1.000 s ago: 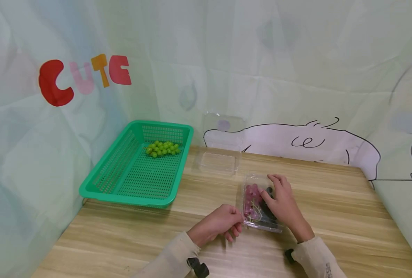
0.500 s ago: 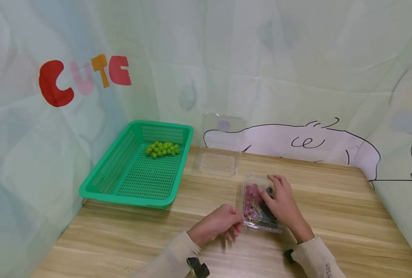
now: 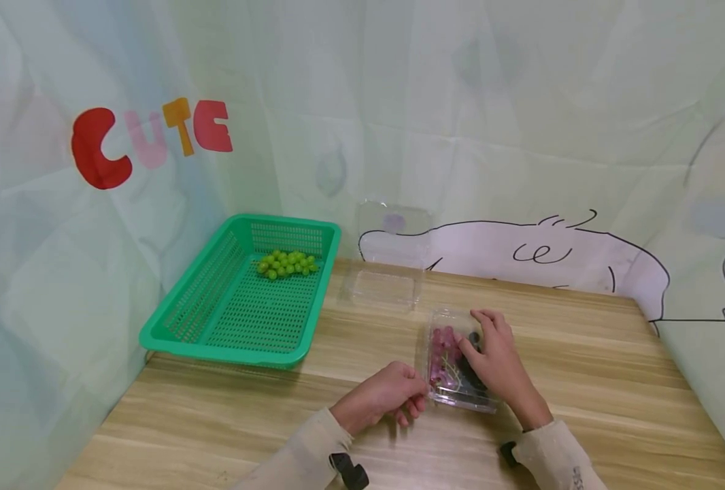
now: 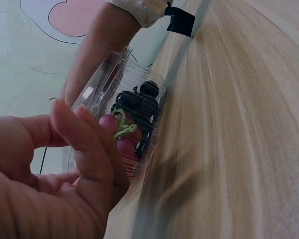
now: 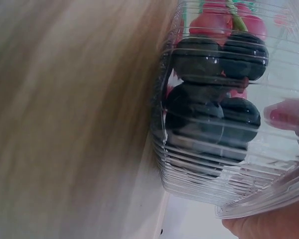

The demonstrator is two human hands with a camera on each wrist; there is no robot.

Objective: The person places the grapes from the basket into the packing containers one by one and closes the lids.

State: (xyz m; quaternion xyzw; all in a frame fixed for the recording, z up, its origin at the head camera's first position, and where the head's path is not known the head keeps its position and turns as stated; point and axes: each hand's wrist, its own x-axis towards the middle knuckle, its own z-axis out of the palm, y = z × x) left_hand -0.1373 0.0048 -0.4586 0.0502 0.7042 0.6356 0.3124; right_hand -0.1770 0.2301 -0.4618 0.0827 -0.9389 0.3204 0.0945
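Observation:
A clear plastic clamshell box [image 3: 458, 395] lies on the table with its lid down. Inside it, red grapes [image 3: 441, 347] with a green stem fill the left side and dark grapes [image 5: 199, 112] the right side. My left hand [image 3: 387, 396] is at the box's near left corner, thumb and curled fingers pinching the edge; the left wrist view shows the fingertips [image 4: 65, 117] there, partly hiding the box. My right hand [image 3: 496, 357] rests on top of the lid, thumb toward the middle and fingers spread to the far right, covering part of the dark grapes.
A green plastic basket [image 3: 234, 355] stands at the left with a bunch of green grapes [image 3: 287, 264] in its far end. Behind the box, a second clear clamshell [image 3: 385, 289] stands with its lid raised against the printed curtain [image 3: 521, 122]. Wooden tabletop [image 3: 595, 381] extends right.
Almost nothing differs. Both hands and the box keep their places; the whole head view has dipped only very slightly.

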